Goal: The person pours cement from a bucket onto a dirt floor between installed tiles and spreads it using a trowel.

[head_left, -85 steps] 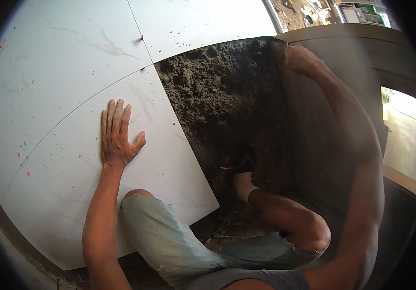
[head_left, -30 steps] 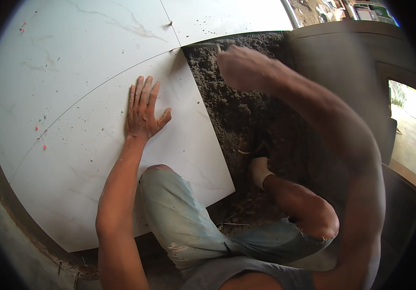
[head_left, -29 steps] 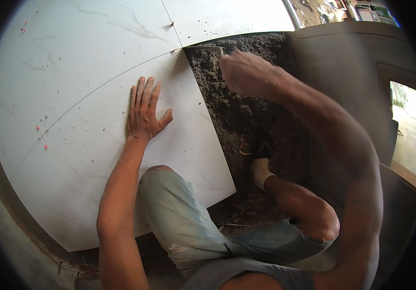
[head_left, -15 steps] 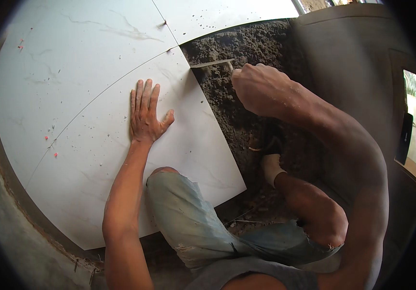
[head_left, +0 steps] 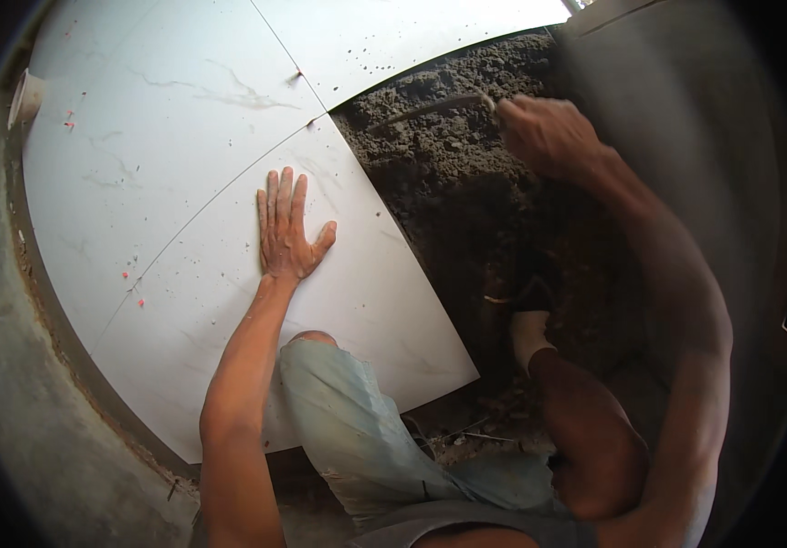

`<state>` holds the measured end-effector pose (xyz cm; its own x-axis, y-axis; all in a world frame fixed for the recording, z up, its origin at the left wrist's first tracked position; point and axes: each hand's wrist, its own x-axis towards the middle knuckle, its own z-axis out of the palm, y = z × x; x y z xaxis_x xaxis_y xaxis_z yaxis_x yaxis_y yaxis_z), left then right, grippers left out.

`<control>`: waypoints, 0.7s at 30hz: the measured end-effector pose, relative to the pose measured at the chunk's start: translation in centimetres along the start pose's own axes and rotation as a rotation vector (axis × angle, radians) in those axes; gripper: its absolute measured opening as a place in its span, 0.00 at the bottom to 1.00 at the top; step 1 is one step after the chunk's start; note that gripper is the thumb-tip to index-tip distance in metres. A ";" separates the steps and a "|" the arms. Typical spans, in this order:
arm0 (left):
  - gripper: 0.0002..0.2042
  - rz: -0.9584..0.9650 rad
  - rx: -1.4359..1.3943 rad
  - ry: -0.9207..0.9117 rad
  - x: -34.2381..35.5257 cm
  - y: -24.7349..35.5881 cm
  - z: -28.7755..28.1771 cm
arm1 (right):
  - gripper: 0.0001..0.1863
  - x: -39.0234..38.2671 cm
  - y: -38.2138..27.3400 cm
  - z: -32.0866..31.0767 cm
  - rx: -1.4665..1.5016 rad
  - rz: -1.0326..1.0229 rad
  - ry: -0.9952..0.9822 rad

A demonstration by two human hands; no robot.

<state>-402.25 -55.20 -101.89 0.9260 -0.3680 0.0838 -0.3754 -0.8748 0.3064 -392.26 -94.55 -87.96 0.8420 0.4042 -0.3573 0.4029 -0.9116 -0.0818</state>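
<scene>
My left hand (head_left: 293, 239) lies flat with fingers spread on a white marble-veined floor tile (head_left: 393, 320). My right hand (head_left: 547, 137) is wrapped round the handle of a trowel (head_left: 439, 108), whose long blade points left over the bed of rough dark grey mortar (head_left: 466, 169) beside the tile's edge. Small spacers (head_left: 299, 75) stand at the tile joints, and red bits (head_left: 140, 302) lie on the tiles to the left. My left knee rests on the tile; my right foot (head_left: 530, 329) is down in the dark area.
More white tiles (head_left: 183, 55) cover the left and top. A rough concrete wall or ledge (head_left: 0, 310) curves along the left edge, with a white pipe end (head_left: 24, 99) near it. A grey wall (head_left: 686, 110) rises on the right. Debris and rods (head_left: 475, 434) lie below the tile's near edge.
My right hand went left to the tile's corner, moved back down along its edge with the trowel, and now is farther right over the mortar. My left hand stays flat.
</scene>
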 end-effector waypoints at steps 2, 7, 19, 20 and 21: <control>0.40 -0.002 0.025 -0.026 0.3 0.5 0.4 | 0.08 2.9 2.7 1.6 -0.082 -0.189 0.220; 0.40 -0.002 0.034 -0.016 1.7 -0.2 0.5 | 0.09 8.9 4.2 5.3 -0.051 -0.265 0.373; 0.36 -0.106 -0.071 0.162 11.6 8.1 4.9 | 0.10 6.2 9.4 6.5 0.029 -0.287 0.438; 0.36 -0.124 -0.175 0.178 12.0 8.8 5.1 | 0.10 7.1 9.3 6.8 0.044 -0.256 0.401; 0.36 -0.115 -0.179 0.172 12.0 9.5 5.5 | 0.11 7.3 9.4 7.2 0.059 -0.224 0.363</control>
<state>-394.89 -69.71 -103.19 0.9610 -0.1971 0.1940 -0.2686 -0.8324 0.4847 -384.85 -100.69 -98.01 0.8121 0.5830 0.0249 0.5776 -0.7969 -0.1771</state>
